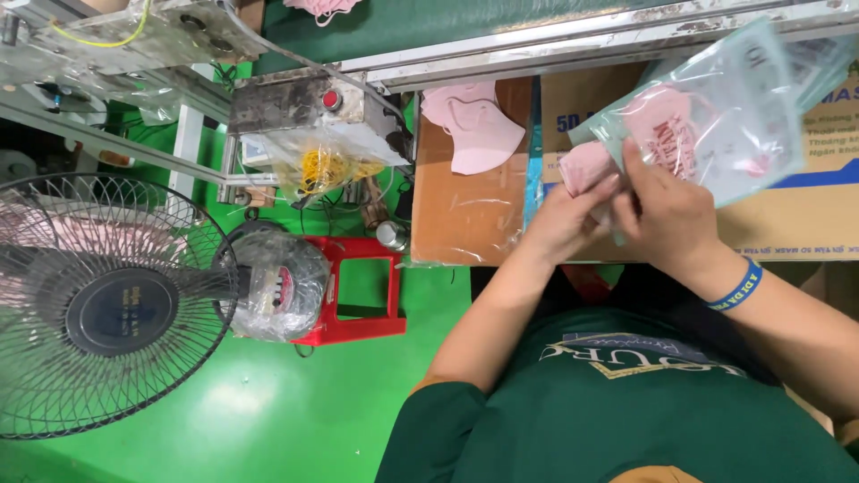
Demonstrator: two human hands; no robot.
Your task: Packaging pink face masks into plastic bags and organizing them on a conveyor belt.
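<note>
Left hand (568, 219): fingers (601, 190) curled narrow around a bunch of folded pink masks (586, 165), pushing at the mouth of a clear plastic pouch (716, 116). Right hand (667, 215): fingers (637, 165) pinched on the pouch's lower edge, thumb side on top. A blue wristband (735, 286) sits on the right wrist.

Pouch's long axis runs from lower left to upper right, open mouth toward the hands, far end tilted up and away. More pink shows inside it; probably masks already in, though print and glare blur it. Pouch is held above the cardboard box (805, 206) at the tabletop's right part.

Left of the hands, loose pink masks (474, 130) lie on the brown tabletop (465, 215). Beyond, a green conveyor belt (429, 22), its upper part cut off by the frame. On the green floor: a red plastic stool (362, 295) and a black fan (107, 304), its lower left cropped.
</note>
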